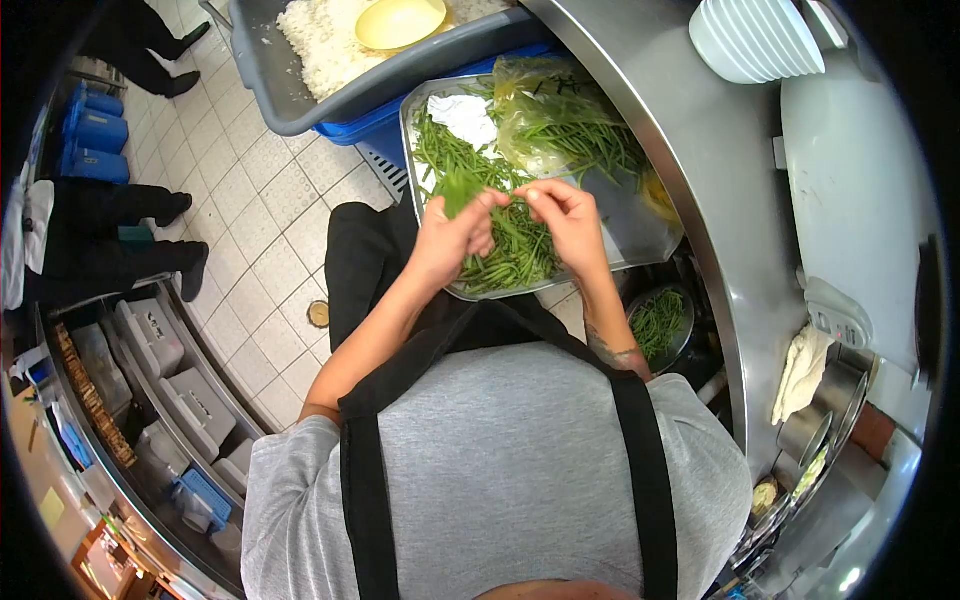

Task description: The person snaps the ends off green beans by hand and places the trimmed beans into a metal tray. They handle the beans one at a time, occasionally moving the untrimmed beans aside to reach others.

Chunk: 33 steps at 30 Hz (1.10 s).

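Note:
A metal tray (pixel 632 240) sits in front of my body, with loose green beans (pixel 515 255) heaped in its left part. My left hand (pixel 452 240) is closed around a small bunch of green beans (pixel 460 192), blurred by motion. Close beside it, my right hand (pixel 570 228) pinches thumb and finger together at what looks like the tip of a bean; the fingertips of both hands nearly meet. Beyond them, in the tray, lie an opened clear plastic bag (pixel 530 110) with more beans spilling out and some crumpled white-silver wrapping (pixel 463 120).
A grey tub (pixel 285 105) of white rice with a yellow bowl (pixel 400 22) stands beyond the tray. Right of me runs a steel counter edge (pixel 690 190); below it is a bowl of cut beans (pixel 660 325). Stacked white bowls (pixel 757 40) rest above. Another person's legs (pixel 130 240) show at left.

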Each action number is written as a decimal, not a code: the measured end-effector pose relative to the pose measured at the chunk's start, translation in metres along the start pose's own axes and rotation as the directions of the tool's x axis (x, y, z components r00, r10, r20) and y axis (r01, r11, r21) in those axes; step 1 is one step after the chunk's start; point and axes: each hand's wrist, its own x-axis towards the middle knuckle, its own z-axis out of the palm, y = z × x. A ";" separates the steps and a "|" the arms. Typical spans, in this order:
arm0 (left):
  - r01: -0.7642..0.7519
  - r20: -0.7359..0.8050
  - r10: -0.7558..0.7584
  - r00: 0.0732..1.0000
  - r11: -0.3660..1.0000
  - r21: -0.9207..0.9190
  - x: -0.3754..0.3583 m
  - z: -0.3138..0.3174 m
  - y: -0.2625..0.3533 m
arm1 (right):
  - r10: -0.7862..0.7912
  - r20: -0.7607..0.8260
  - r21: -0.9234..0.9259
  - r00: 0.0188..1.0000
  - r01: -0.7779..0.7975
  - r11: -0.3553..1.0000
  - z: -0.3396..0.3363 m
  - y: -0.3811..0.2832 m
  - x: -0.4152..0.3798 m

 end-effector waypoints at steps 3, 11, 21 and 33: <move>-0.041 -0.084 0.031 0.996 0.990 -0.132 0.004 -0.010 0.006 | -0.283 0.086 -0.448 0.955 0.291 0.846 0.004 0.002 0.000; -0.121 -0.171 0.100 0.980 0.986 -0.117 0.008 -0.015 0.003 | -0.058 0.264 -0.476 0.963 0.183 0.860 0.007 0.001 -0.006; -0.141 -0.204 0.124 0.971 0.987 -0.071 0.011 -0.016 -0.008 | -0.185 0.305 -0.491 0.934 0.321 0.810 0.013 -0.015 -0.009; 0.022 -0.227 -0.109 0.968 0.934 -0.358 0.019 -0.037 -0.018 | -0.171 0.271 -0.575 0.947 0.302 0.760 0.006 -0.006 0.001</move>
